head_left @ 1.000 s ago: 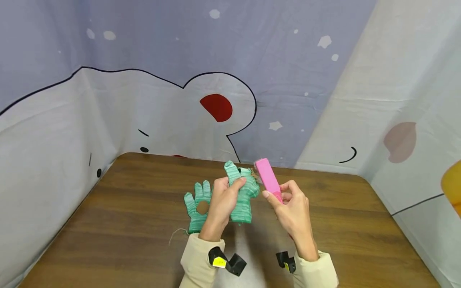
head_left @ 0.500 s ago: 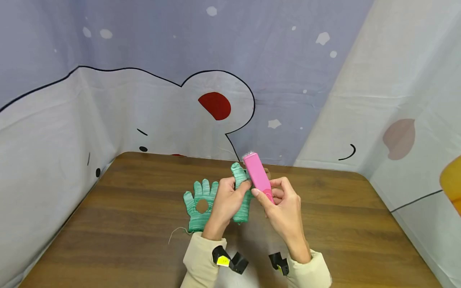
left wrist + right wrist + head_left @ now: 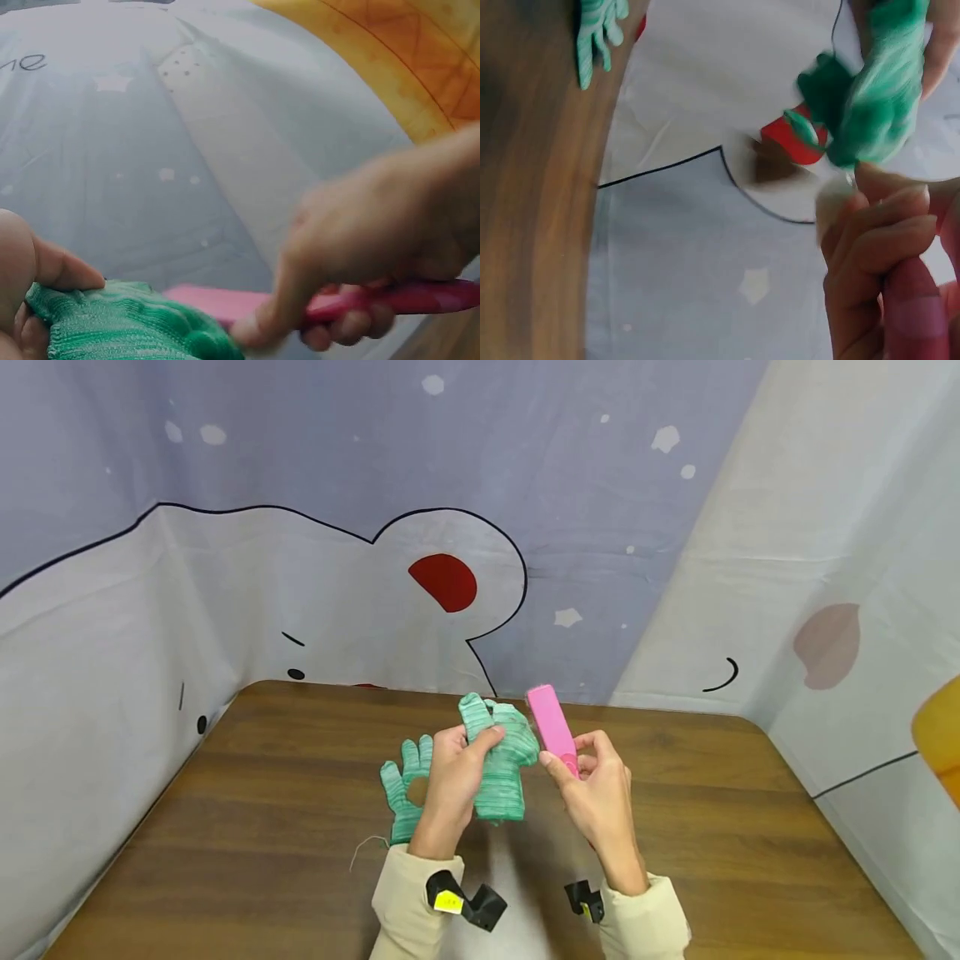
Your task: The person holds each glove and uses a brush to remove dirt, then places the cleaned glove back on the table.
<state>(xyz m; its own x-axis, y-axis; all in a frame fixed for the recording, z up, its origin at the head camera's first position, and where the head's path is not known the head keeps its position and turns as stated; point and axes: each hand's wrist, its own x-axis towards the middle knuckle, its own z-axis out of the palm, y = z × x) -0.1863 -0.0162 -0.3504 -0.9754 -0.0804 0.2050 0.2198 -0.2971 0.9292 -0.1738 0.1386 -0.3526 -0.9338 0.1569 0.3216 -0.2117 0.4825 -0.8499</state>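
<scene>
My left hand (image 3: 453, 781) grips a green striped knit glove (image 3: 502, 768) above the table, thumb on top of it. The glove's finger end bulges out to the right. My right hand (image 3: 600, 789) holds a pink brush (image 3: 553, 727) by its handle, thumb on the near side. The brush head stands close to the glove's right side; its bristles are mostly hidden behind the pink back. A second green glove (image 3: 405, 785) with a brown round spot on its palm lies on the table, partly behind my left hand. In the right wrist view, a blurred brown piece (image 3: 772, 161) shows beside the held glove.
The brown wooden table (image 3: 262, 868) ends at a printed cloth backdrop (image 3: 337, 593), which also rises along both sides. A loose thread (image 3: 363, 843) trails from the lying glove. At the right edge an orange-yellow shape (image 3: 941, 743) shows.
The brush swung left across the held glove, then back to its right side. My left hand shifted slightly right and then left with the glove, now showing more of its surface.
</scene>
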